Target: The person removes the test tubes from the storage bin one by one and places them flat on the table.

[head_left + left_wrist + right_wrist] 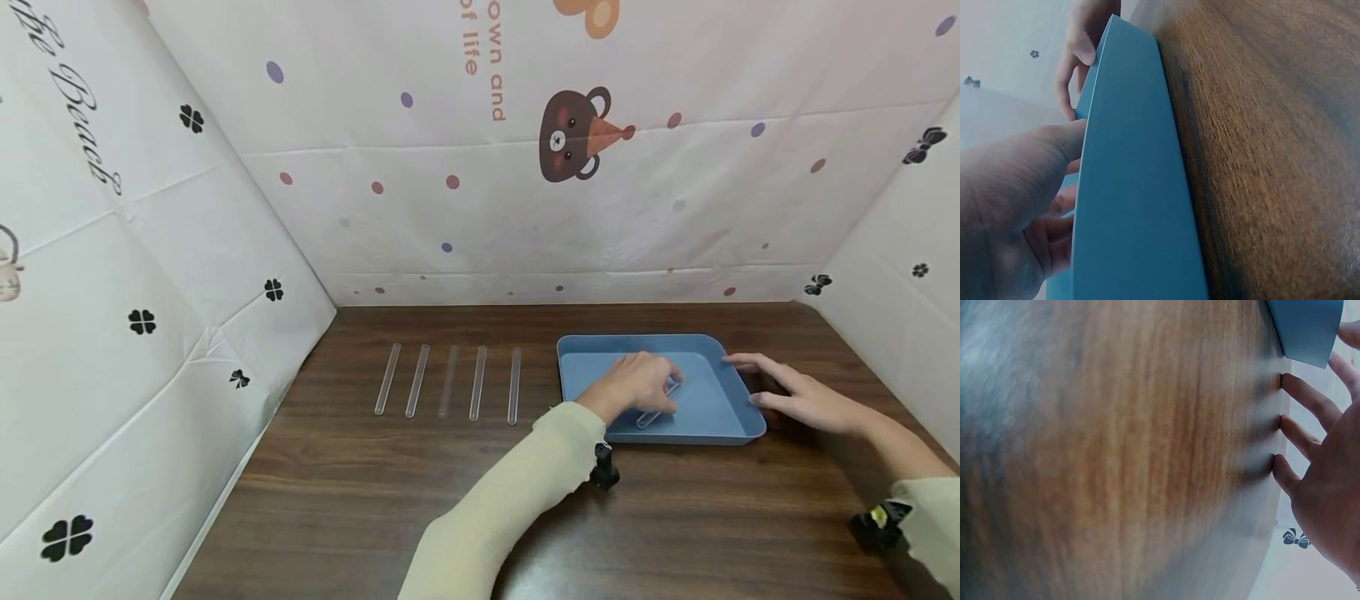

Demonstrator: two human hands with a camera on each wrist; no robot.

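My left hand reaches into a blue tray. A clear test tube slants under its fingers, and thumb and fingertips pinch it near the middle. In the left wrist view the tray wall hides those fingertips and the tube. My right hand is at the tray's right side, fingers spread, with thumb and index finger at the rim. The right wrist view shows its other fingers reaching down to the table beside the tray corner.
Several clear test tubes lie roughly parallel in a row on the brown wooden table, left of the tray. Printed white cloth stands behind the table and along both sides.
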